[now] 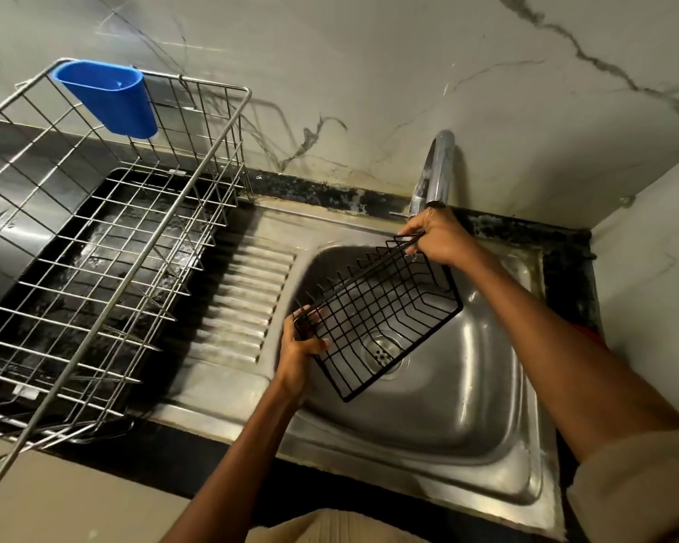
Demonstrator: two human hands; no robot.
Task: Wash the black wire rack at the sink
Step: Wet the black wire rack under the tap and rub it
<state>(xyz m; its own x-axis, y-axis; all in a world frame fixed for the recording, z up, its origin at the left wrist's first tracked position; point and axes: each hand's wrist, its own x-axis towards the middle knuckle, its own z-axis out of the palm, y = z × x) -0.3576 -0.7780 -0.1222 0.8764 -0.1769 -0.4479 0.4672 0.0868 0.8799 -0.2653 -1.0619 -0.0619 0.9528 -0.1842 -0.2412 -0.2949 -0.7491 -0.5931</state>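
Observation:
The black wire rack hangs tilted over the steel sink basin, above the drain. My left hand grips its near left corner. My right hand grips the far top rim, just under the chrome tap spout. A little water drips below my right hand. The rack is empty.
A large steel wire dish basket with a blue plastic cup holder stands on a black tray at the left. The ribbed steel drainboard lies between it and the basin. Marble walls close the back and right.

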